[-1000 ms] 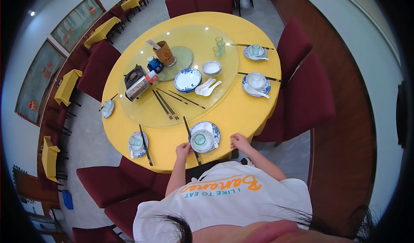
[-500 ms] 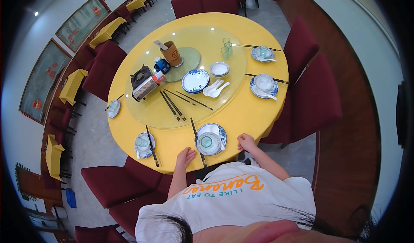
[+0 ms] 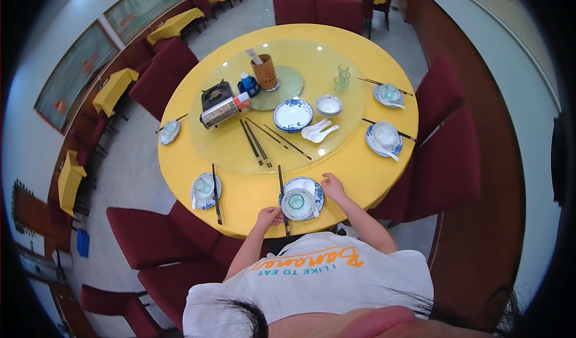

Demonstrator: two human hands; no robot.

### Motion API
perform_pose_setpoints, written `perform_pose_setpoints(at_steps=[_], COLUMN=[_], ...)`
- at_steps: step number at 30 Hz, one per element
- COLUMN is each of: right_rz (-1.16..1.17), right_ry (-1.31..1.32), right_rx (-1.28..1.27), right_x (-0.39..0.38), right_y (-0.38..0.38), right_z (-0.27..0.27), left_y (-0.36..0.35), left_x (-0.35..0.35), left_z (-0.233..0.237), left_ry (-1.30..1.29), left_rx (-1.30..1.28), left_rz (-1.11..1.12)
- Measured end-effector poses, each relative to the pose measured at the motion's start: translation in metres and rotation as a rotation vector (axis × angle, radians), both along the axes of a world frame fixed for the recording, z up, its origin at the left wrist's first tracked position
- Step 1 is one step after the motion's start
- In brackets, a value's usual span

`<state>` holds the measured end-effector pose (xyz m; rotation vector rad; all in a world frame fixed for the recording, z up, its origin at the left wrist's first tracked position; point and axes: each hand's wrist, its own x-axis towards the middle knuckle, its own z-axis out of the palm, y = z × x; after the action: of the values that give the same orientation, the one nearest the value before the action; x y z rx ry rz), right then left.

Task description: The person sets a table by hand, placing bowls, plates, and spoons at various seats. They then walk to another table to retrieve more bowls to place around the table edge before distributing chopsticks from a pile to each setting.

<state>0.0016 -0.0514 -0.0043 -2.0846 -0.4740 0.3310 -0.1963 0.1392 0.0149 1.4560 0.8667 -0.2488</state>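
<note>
Right in front of me at the table's edge is a blue-rimmed plate [image 3: 320, 207] carrying a small bowl [image 3: 307, 213], with a green glass cup [image 3: 296, 202] in the bowl and a white spoon [image 3: 309, 186] beside it. A pair of black chopsticks [image 3: 282, 189] lies along the plate's left side. My left hand [image 3: 270, 217] rests by the chopsticks, its fingertips near their lower part, fingers loosely bent and nothing seen in them. Past the plate's upper right rim, my right hand [image 3: 333, 186] is on the cloth side, fingers loosely apart and holding nothing visible.
On the glass turntable [image 3: 240, 152] stand a portable stove [image 3: 217, 95], gas canister [image 3: 225, 111], blue bottle [image 3: 248, 84], chopstick holder [image 3: 264, 72], stacked plates [image 3: 293, 115], bowls [image 3: 329, 104], spoons [image 3: 320, 132] and loose chopsticks [image 3: 256, 143]. Other place settings [image 3: 204, 189] and chairs [image 3: 447, 170] surround it.
The view has shifted, so the table sits further right in it. My left hand has come closer to the chopsticks, and my right hand has moved forward and nearer the plate's upper right rim.
</note>
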Motion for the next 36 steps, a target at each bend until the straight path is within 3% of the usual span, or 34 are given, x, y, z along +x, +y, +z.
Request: perform_pose_setpoints(at_steps=[7, 11, 16, 36], right_rz=[0.300, 0.501, 0.549, 0.542], right_ry=[-0.439, -0.522, -0.522, -0.601], right_rx=[-0.008, -0.250, -0.456, -0.559], right_x=[0.010, 0.022, 0.023, 0.036], right_y=[0.059, 0.069, 0.063, 0.051], right_z=[0.045, 0.031, 0.038, 0.041], left_y=[0.005, 0.003, 0.000, -0.004], left_x=[0.000, 0.000, -0.002, -0.005], left_z=[-0.012, -0.014, -0.009, -0.013], left_ry=[0.006, -0.032, -0.070, -0.116], left_rx=[0.040, 0.080, 0.100, 0.121], left_rz=[-0.091, -0.096, -0.062, 0.010])
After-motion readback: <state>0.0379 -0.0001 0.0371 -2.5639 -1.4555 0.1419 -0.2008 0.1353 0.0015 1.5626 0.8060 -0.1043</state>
